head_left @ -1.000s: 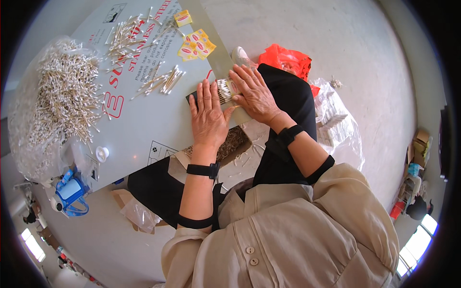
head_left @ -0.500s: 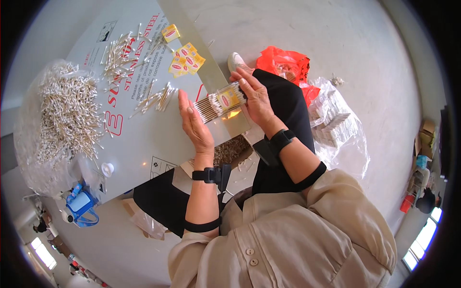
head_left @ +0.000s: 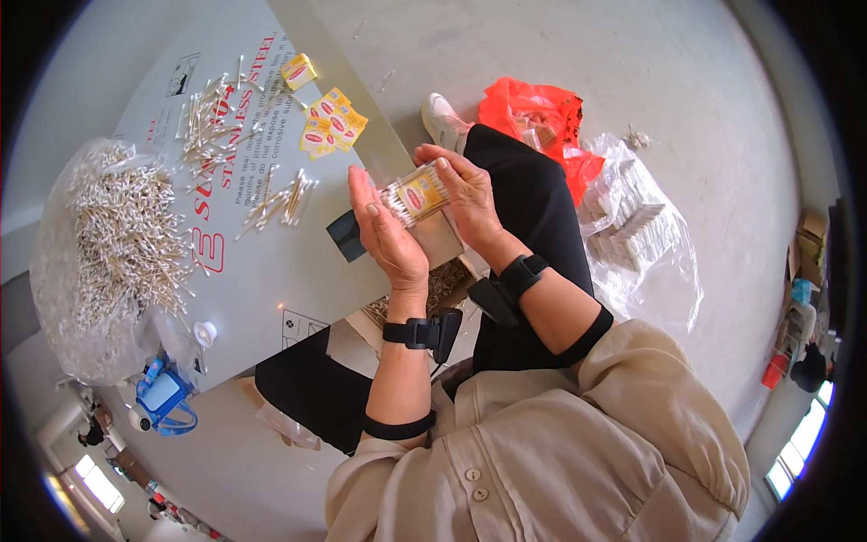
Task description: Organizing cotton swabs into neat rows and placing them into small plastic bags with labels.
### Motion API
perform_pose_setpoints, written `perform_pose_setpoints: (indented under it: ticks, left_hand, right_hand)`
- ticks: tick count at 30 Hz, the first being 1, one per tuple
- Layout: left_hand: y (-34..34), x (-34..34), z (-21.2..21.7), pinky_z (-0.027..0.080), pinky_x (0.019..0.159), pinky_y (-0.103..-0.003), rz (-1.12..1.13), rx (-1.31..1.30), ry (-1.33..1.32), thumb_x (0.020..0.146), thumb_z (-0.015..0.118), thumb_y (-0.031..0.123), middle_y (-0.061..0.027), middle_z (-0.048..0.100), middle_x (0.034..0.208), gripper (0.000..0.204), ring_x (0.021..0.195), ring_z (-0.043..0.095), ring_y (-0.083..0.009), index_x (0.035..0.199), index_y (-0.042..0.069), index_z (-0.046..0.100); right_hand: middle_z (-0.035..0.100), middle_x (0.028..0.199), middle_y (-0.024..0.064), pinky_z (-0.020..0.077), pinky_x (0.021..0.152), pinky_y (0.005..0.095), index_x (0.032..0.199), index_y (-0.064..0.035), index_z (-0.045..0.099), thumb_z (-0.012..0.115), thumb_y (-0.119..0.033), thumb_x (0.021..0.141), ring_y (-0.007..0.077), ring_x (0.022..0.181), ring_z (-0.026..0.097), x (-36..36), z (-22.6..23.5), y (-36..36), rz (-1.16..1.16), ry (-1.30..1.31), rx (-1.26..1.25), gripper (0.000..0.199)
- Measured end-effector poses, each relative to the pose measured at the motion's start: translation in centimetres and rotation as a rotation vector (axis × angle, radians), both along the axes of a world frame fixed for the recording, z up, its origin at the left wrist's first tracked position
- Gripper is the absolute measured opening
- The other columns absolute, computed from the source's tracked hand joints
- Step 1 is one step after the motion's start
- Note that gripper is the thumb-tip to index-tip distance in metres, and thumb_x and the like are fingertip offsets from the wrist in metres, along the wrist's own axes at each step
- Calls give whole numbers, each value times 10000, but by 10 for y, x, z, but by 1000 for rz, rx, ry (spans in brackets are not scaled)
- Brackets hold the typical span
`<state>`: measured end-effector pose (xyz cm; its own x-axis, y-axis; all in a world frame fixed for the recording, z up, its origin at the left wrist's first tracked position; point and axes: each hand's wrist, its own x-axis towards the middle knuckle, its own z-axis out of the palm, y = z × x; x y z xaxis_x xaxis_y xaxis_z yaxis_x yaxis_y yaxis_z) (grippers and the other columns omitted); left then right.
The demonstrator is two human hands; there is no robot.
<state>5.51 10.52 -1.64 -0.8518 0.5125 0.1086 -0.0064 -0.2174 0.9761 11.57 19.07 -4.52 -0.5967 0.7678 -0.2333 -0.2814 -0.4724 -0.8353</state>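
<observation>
Between my two palms is a clear pack of cotton swabs with a yellow label, tilted above the table's edge. My left hand presses flat against its left end, fingers together and pointing up. At the other end, my right hand wraps its fingers and thumb round the pack. A dark flat piece shows beside my left hand; what it is I cannot tell. Farther left on the table, loose cotton swabs lie near several yellow label cards and a small stack of yellow cards.
A large plastic bag of cotton swabs stands on the film-covered table. A blue pouch is at its near left corner. To the right on the floor are a red bag and a clear bag of white packs. An open box sits below.
My hands have come closer together, and my left palm now meets the swab ends. The view has shifted slightly, and the dark piece beside my left hand has come into sight.
</observation>
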Motion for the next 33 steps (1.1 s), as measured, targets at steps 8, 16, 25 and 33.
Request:
perform_pose_setpoints:
  ticks: [8,16,25,33]
  left_hand:
    - [-27,-18,-1,289,1158,-423,98,3,37,1048,442,311,-227,394,1481,545,1397,372,-300,1440,-57,359]
    - [-120,-67,-10,464,805,-334,410,-550,441,891,626,47,-82,636,1080,186,977,584,-221,1076,27,615]
    - [-113,-110,6,439,891,-439,308,-700,699,771,679,22,-116,599,1057,300,1042,524,-329,1065,46,624]
    - [-85,-130,5,433,833,-430,246,-906,840,751,728,77,-68,563,971,194,999,540,-315,916,71,626]
  right_hand:
    - [666,1190,92,492,972,292,1262,12,618,513,-156,1031,165,1102,619,0,-4,2,-47,2,-39,304]
    - [608,1128,75,465,878,264,1163,-9,615,616,-8,921,147,1005,572,7,27,5,-243,-309,698,242]
    - [629,1021,143,519,829,403,1031,-13,653,701,-11,771,355,955,627,-73,53,-31,304,-379,1134,264]
    - [627,1021,151,525,850,405,1052,-35,670,698,-37,759,343,970,630,-122,42,-34,325,-414,1361,295]
